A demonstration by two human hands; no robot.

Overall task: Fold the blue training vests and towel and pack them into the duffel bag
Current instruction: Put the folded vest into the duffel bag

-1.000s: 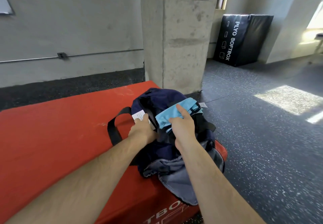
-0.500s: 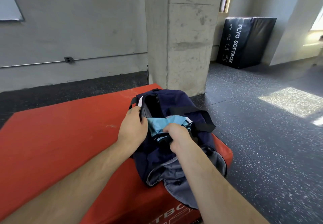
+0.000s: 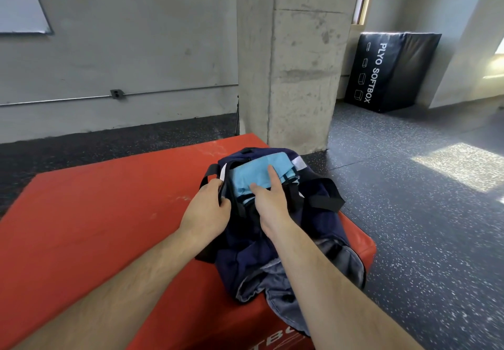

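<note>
Atop one red box, one duffel bag: left hand grips its rim; right hand, fingers straight, presses one blue bundle.

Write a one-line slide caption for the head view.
Packing up: left hand holds the navy duffel bag open on a red box while right hand presses folded light-blue fabric inside.

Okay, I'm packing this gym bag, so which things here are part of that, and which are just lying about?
Part of the job:
- duffel bag
- blue cloth, in the bag's open top; vest or towel, cannot tell

Just lying about:
- red box under the bag
- black softbox by the wall
- pillar
</note>
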